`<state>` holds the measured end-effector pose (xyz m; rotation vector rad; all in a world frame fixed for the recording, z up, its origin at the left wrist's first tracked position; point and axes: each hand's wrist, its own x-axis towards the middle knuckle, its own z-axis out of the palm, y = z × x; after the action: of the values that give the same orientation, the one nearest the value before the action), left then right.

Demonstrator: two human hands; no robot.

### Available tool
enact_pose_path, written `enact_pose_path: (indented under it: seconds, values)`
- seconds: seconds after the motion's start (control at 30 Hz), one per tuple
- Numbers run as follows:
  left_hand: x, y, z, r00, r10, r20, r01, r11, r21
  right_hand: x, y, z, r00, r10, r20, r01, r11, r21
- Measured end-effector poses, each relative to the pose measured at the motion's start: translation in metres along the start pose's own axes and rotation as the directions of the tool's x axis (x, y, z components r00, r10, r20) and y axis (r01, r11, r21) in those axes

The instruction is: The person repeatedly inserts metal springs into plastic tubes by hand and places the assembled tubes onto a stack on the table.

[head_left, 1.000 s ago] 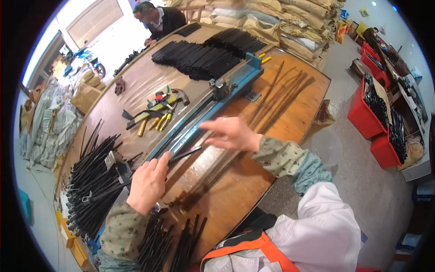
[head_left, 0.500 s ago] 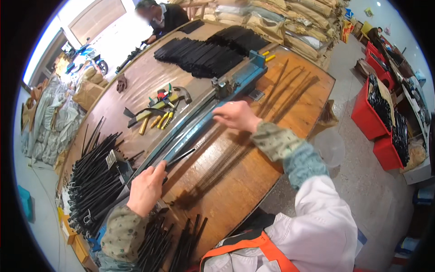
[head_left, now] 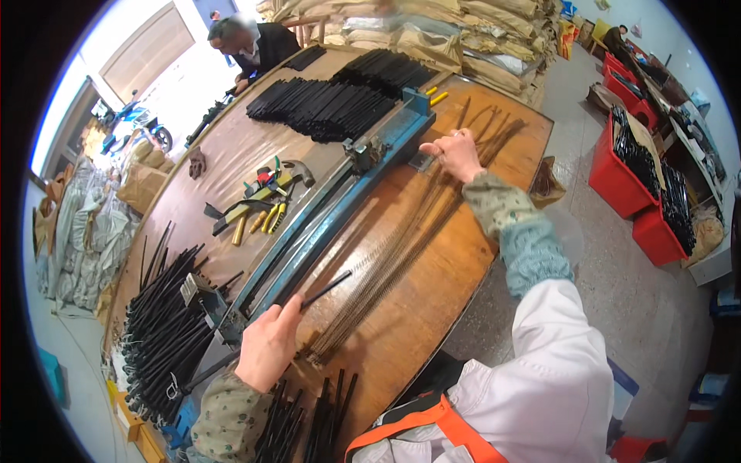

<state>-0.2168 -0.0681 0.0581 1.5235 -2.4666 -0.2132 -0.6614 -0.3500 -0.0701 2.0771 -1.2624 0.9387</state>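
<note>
My left hand (head_left: 268, 345) is closed round a slim black tube (head_left: 327, 288), whose free end points up and right over the wooden table. Above the far end of the bundled long thin coil springs (head_left: 378, 289), my right hand (head_left: 457, 154) is closed with thumb and forefinger pinched. A faint, blurred coil spring seems to run from the tube's tip toward this hand. Left of both hands lies a long blue metal bench fixture (head_left: 332, 204) with a clamp block (head_left: 363, 154) on its rail.
Black tubes lie heaped at the left (head_left: 166, 332), with more near my body (head_left: 328, 409). Beyond the fixture are a hammer (head_left: 299, 171), yellow-handled tools (head_left: 270, 218), a dark glove (head_left: 197, 163) and stacked black strips (head_left: 316, 104). A person (head_left: 258, 46) works at the far edge. Red bins (head_left: 625, 181) stand right.
My right hand has moved right and away from the fixture, over the far part of the springs. My left hand and the tube have shifted slightly right; the whole view has shifted a little.
</note>
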Motion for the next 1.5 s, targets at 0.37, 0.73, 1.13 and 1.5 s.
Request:
enact_pose_path:
  seconds: [0.37, 0.73, 1.13, 1.5]
  values:
    - [0.034, -0.007, 0.001, 1.0, -0.015, 0.012, 0.015, 1.0, 0.014, 0.022, -0.011, 0.016, 0.989, 0.067, 0.132, -0.117, 0.904, 0.412]
    - [-0.002, -0.028, -0.02, 0.997, -0.07, 0.013, 0.067, 0.989, 0.131, 0.031, -0.223, -0.09, 0.882, -0.351, 0.315, -0.11, 0.498, 0.86]
    - [-0.079, -0.042, -0.062, 0.97, -0.143, -0.199, 0.181, 0.965, 0.192, 0.045, -0.266, -0.073, 0.959, -0.278, 0.061, 0.036, 0.331, 0.943]
    - [-0.167, -0.092, -0.114, 0.733, -0.262, -0.627, 0.387, 0.919, 0.068, 0.042, -0.295, -0.055, 0.93, -0.289, 0.229, 0.014, 0.648, 0.761]
